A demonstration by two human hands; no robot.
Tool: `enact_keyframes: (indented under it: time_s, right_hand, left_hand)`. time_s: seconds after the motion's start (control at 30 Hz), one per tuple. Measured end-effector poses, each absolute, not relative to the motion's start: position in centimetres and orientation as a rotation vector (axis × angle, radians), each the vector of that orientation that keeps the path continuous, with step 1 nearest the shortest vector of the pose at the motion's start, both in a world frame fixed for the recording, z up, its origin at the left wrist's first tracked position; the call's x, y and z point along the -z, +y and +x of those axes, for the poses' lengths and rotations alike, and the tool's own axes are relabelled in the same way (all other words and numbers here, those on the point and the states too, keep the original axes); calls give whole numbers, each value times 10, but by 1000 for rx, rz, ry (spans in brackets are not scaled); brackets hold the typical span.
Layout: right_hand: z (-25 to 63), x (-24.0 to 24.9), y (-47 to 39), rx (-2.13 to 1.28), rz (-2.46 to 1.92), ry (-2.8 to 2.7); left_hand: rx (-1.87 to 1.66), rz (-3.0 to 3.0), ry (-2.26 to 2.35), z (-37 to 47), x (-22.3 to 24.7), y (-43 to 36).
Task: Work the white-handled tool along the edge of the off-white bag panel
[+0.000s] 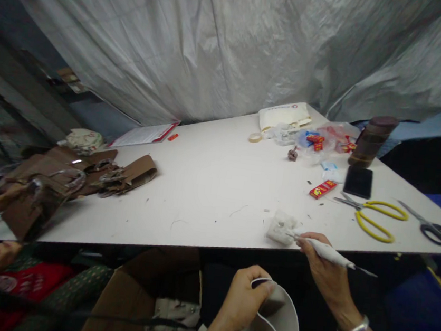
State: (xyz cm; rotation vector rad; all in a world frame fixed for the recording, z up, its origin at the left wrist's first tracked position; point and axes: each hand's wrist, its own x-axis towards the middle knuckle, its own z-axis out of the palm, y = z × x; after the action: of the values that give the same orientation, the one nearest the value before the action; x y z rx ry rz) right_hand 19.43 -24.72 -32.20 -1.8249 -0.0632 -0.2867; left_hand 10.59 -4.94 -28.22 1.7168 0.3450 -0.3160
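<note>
At 9 o'clock a stack of brown strap pieces (84, 174) with metal buckles is lying assembled on the white table (210, 185), where another person's hands are working, while the left hand (243, 295) is gripping a curved white piece (286, 322) below the table edge at 6 o'clock, apparently not yet finished. The right hand (324, 267) is closing around a white pen-like tool (328, 250) at 4 o'clock, its tip touching a crumpled white wad (281, 228). The red boxes (322, 189) at 2 o'clock are bearing print too small to read.

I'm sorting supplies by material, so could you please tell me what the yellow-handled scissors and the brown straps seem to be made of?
The yellow-handled scissors: shiny grey blades, likely steel, with glossy yellow loops that look plastic-coated. The brown straps: matte, stiff-looking brown bands, perhaps leather or imitation leather, with silvery metal-looking buckles.
</note>
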Motion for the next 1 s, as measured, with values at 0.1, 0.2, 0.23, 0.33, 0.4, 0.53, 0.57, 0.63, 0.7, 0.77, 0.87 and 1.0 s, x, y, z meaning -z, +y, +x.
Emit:
enact_keyframes:
  time_s: [0.1,0.2,0.23,0.33,0.4,0.53,0.57,0.63,0.7,0.77,0.87,1.0]
  right_hand:
    - [200,325,-245,331,-1859,-128]
    - [201,327,-245,351,-1864,-172]
    - [201,328,-245,359,-1867,-187]
    - [201,331,-245,396,-1905,-244]
    - [201,332,-244,422,-1934,-277]
    - [202,328,-242,471,-1991,-345]
    - [202,326,-242,473,-2011,-361]
    - [201,321,-241,465,-2058,-389]
    - [201,316,-241,452,-2109,-412]
    - [201,312,-239,444,-2148,-436]
    - [201,309,-237,453,-2198,-455]
    - [204,307,-235,469,-2265,-423]
  left_hand:
    - [336,1699,360,109,287,-47]
    - [353,1682,380,112,288,-48]
    - [353,1681,385,113,288,-49]
    - [358,1690,388,117,287,-49]
    - [375,1690,385,120,287,-49]
    - [388,1684,383,122,289,-48]
    - [392,1684,382,122,289,-48]
    - [409,1677,376,121,290,-48]
    - [428,1665,373,121,291,-48]
    - [442,1658,376,120,291,-47]
    - [442,1647,375,120,292,-47]
    - [437,1639,357,120,293,-47]
